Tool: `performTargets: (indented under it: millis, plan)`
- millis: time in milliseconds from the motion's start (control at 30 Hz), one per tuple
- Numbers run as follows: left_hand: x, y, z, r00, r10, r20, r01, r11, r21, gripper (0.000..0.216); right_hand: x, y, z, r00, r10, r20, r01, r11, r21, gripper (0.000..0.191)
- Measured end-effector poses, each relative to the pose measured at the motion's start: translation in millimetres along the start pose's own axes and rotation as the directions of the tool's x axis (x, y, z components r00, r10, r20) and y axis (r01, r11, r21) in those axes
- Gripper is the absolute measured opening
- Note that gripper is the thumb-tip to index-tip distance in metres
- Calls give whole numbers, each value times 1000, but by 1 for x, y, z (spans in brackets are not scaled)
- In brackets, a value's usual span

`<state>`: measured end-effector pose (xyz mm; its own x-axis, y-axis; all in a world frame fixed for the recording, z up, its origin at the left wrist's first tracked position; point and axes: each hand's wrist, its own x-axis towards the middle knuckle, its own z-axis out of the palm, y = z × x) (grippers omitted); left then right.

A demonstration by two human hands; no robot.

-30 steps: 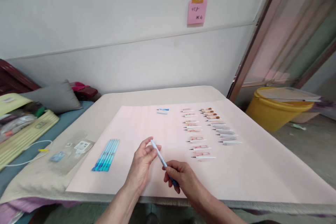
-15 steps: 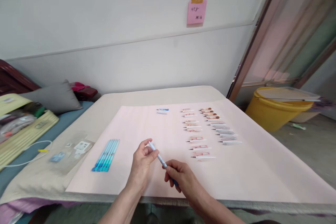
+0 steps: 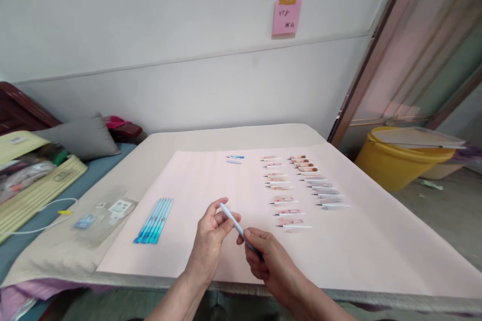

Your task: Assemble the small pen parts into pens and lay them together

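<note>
Pen (image 3: 234, 219), slim and pale blue, is held slantwise in the air just above the near edge of the bench (image 3: 241, 135), gripped by both hands. The left hand (image 3: 211, 235) pinches the pen's upper tip between thumb and fingertips, with the other fingers loosely curled. The right hand (image 3: 268, 257) is closed around its lower, darker end. Beneath them a large pale pink sheet (image 3: 369, 241) covers most of the beige bench. On the sheet, left of the hands, a tight row of blue pens (image 3: 153, 220) lies side by side. Farther back and to the right, small pen parts (image 3: 282, 199) are laid out in two neat columns, with two small blue pieces (image 3: 235, 158) near them. A clear plastic packet (image 3: 101, 209) lies on the bare bench at left. Behind is a white wall (image 3: 150, 35) bearing a pink sticky note (image 3: 286, 16). A grey cushion (image 3: 81, 135) lies at far left, and a yellow tub (image 3: 395, 155) stands on the floor at right.
</note>
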<state>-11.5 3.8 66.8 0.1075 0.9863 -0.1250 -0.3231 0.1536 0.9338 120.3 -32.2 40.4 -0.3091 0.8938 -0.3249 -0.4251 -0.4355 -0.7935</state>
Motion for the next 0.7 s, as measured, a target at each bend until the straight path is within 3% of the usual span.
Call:
performTargets:
  millis: [200, 400, 600, 700]
  plan:
    - [5, -4, -4, 992, 63, -108, -59, 997, 39, 43, 3, -1, 3, 988, -83, -127, 61, 984, -169, 28]
    - [3, 0, -3, 1000, 26, 3, -26, 1000, 17, 47, -1, 1, 0, 1000, 29, 2, -29, 999, 38, 26]
    - [6, 0, -7, 997, 34, -68, -33, 999, 22, 48, 2, -1, 4, 993, -55, -108, 43, 993, -114, 25]
    - [6, -2, -9, 997, 46, -64, -43, 998, 50, 48, 1, 1, 2, 998, -24, -66, 21, 999, -46, 25]
